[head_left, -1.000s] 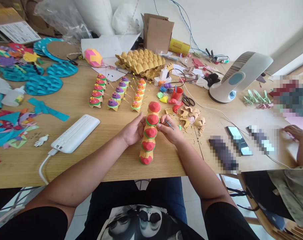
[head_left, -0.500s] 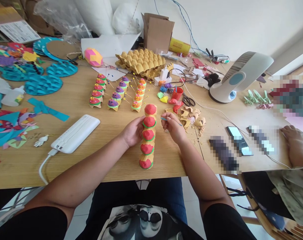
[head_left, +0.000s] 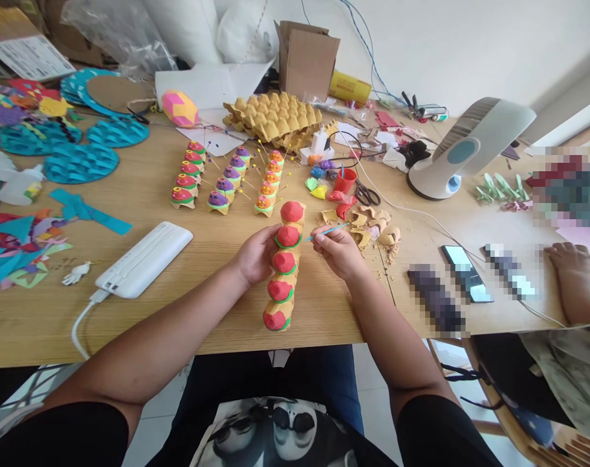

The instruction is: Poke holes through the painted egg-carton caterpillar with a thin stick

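White wall (head_left: 450, 52) rises behind a wooden counter (head_left: 221, 318). Left grip (head_left: 258, 255) is closed on the upper left side of a carton strip (head_left: 285, 262) with five red-topped bumps, which stands between the two grips. Right grip (head_left: 338, 251) pinches a thin blue stick (head_left: 334, 228), its tip just beside the strip. Beyond the left grip is a purple-topped row (head_left: 223, 184); beyond the right grip, a red cup (head_left: 344, 182); left of the left grip, a white power bank (head_left: 145, 261).

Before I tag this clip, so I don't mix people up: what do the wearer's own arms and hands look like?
Left hand and right hand are gloveless, with no watch or bracelet visible. Both forearms are uncovered below short, plain black sleeves.
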`<control>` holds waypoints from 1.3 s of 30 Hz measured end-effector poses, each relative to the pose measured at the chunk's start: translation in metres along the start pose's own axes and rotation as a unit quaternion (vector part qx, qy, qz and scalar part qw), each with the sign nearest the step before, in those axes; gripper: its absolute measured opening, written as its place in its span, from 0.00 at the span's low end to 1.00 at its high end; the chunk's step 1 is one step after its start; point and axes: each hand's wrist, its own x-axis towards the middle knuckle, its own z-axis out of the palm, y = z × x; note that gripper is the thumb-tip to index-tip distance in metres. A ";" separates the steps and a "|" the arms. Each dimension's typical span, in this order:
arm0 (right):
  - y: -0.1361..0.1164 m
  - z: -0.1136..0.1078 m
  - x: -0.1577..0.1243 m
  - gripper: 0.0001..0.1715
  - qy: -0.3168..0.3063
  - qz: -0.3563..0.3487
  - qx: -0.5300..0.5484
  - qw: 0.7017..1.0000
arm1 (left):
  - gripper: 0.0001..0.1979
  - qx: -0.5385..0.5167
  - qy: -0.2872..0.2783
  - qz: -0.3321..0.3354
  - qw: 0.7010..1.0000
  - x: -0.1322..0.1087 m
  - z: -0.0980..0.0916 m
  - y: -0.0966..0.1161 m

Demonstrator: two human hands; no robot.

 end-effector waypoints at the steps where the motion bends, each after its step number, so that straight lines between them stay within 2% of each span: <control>1: 0.001 0.001 0.000 0.22 0.000 0.002 0.001 1.000 | 0.13 0.003 0.002 -0.001 1.000 0.000 0.000 -0.001; 9: 0.007 0.005 0.003 0.23 0.006 0.040 0.050 0.998 | 0.12 -0.004 0.012 -0.018 1.000 0.002 0.000 -0.004; 18: 0.012 0.006 0.003 0.23 -0.003 0.025 0.026 0.999 | 0.12 -0.002 0.013 -0.003 1.000 0.002 -0.001 -0.005; 39: 0.014 0.004 0.005 0.23 -0.019 0.038 0.065 0.997 | 0.09 -0.037 0.015 -0.021 0.999 -0.002 0.011 -0.003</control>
